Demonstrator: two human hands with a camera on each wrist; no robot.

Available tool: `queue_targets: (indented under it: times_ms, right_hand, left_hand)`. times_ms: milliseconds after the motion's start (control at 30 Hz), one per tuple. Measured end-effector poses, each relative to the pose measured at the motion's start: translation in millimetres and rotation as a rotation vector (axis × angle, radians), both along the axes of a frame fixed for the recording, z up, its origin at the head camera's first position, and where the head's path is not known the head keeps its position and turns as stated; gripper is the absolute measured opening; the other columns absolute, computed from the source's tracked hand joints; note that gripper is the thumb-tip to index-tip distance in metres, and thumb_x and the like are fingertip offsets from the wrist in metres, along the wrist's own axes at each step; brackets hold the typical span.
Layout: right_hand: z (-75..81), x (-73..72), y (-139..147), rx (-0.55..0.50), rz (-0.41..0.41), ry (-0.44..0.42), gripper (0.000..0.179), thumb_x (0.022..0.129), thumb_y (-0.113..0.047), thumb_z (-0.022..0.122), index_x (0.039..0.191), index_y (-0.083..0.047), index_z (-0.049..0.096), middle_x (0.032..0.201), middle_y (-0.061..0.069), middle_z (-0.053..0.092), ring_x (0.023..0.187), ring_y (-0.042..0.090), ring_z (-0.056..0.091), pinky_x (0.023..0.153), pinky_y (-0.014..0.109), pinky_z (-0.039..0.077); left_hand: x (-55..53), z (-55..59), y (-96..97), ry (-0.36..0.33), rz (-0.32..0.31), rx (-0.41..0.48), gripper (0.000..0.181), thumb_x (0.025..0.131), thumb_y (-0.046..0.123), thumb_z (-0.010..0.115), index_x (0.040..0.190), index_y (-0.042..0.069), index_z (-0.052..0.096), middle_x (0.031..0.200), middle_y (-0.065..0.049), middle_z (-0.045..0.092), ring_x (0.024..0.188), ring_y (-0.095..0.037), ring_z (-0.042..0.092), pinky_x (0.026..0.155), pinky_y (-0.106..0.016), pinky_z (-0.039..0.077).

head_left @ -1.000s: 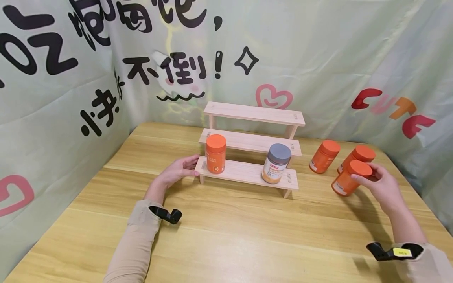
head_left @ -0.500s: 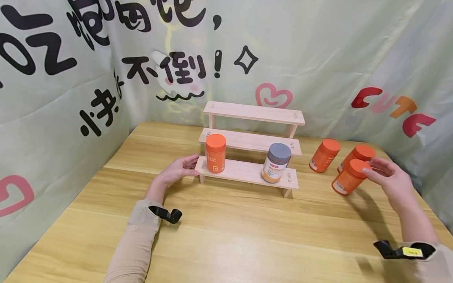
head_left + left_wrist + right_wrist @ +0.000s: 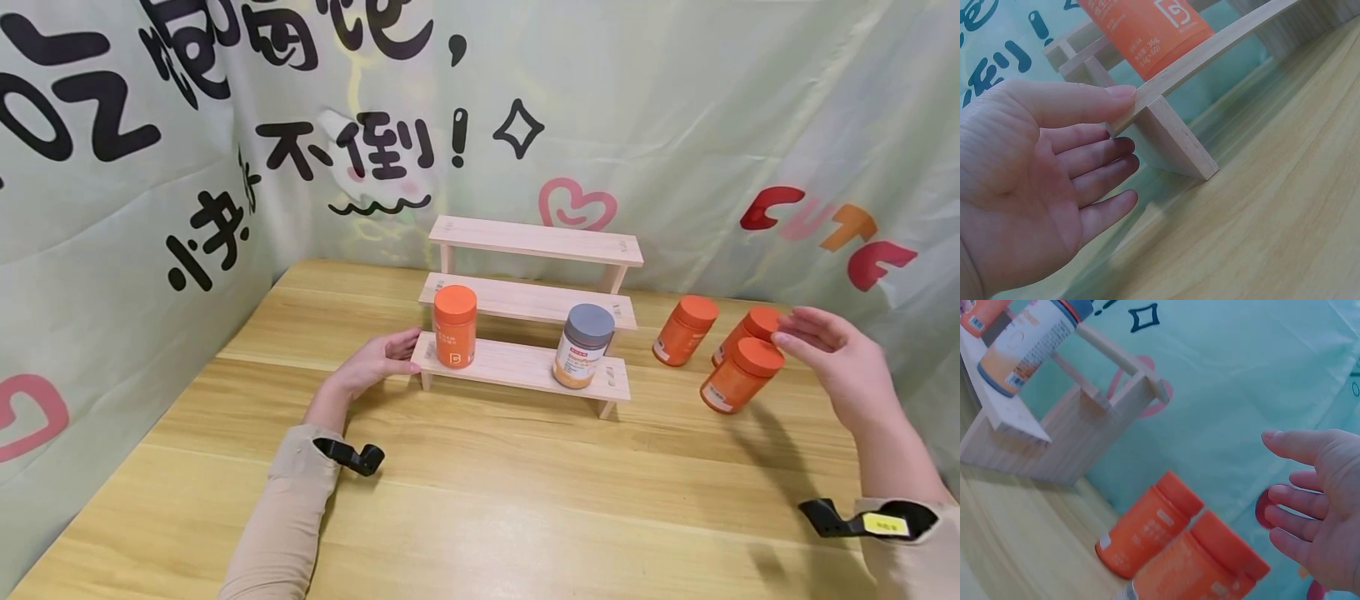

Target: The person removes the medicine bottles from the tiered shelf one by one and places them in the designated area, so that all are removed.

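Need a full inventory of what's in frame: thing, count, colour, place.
shelf: one, pale wood, three steps, on the table
orange jar: one, orange, left part of the bottom step
grey-lidded jar: one, white and orange with grey lid, right part of the bottom step
loose jars: three, orange, on the table right of the shelf
table: one, light wood, under everything
cloth: sheet count unclear, pale green with black and coloured print, around the table
wrist mounts: two, black, one per wrist
sleeves: two, beige, on the forearms
left hand: one, bare, pinching the bottom step's left end
right hand: one, bare, beside the loose jars, holding nothing
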State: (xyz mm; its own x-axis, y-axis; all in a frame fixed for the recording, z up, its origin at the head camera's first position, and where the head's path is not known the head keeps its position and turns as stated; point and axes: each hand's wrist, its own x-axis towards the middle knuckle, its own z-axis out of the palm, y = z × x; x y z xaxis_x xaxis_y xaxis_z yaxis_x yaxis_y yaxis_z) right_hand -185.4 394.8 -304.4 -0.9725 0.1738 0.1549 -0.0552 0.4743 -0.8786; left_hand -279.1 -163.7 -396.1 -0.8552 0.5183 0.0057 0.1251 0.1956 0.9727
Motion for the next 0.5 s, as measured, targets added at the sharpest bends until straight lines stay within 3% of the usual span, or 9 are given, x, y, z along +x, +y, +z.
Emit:
queue_targets:
  times_ms: [200, 500]
  right_hand:
    - [10.5, -3.3, -14, 0.067, 0.029, 0.003, 0.050, 0.092, -0.025, 0.057, 0.138, -0.022, 0.040, 0.105, -0.027, 0.051, 0.093, -0.018, 0.049, 0.082, 0.001, 0.036]
    - [22.6, -12.0, -43, 0.070, 0.093, -0.009, 0.056, 0.092, -0.029, 0.057, 0.142, -0.018, 0.035, 0.112, -0.022, 0.052, 0.096, -0.013, 0.050, 0.073, 0.003, 0.041]
  left_hand:
    - [1.1, 0.0, -0.5, -0.006, 0.002, 0.003, 0.075, 0.084, 0.004, 0.063, 0.144, -0.007, 0.019, 0.148, -0.024, 0.023, 0.134, -0.036, 0.025, 0.110, -0.045, 0.022]
    - [0.0, -1.6, -1.0, -0.006, -0.004, 0.010, 0.075, 0.084, 0.005, 0.062, 0.144, -0.008, 0.019, 0.148, -0.024, 0.022, 0.135, -0.037, 0.024, 0.110, -0.045, 0.021]
